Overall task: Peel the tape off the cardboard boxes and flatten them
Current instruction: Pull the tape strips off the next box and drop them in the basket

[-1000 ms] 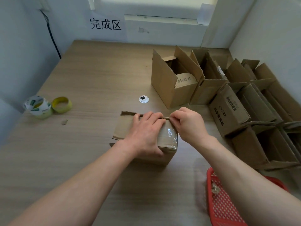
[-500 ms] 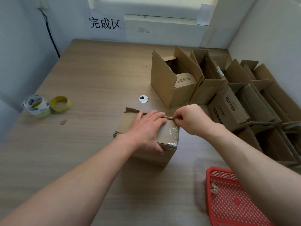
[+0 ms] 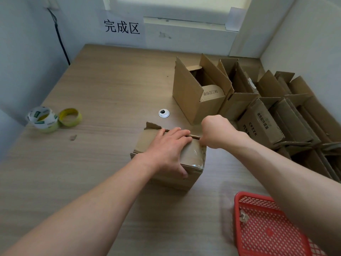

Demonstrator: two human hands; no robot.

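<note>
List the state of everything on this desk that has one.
Small brown cardboard box: closed, taped.
Clear tape: stuck across box's right end.
Left hand: flat on box top.
Right hand: curled, pinching tape at far edge.
Tall brown cardboard box: upright, flaps open.
Red plastic mesh basket: holds crumpled scrap.
Yellow tape roll: lying flat.

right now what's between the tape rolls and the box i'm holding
Only a small brown scrap by the tape rolls; otherwise bare table, head view.

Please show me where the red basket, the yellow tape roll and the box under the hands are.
red basket (image 3: 267, 235): head view, bare mesh floor.
yellow tape roll (image 3: 71, 124): head view, near wall of the ring.
taped box (image 3: 175, 183): head view, front face.
</note>
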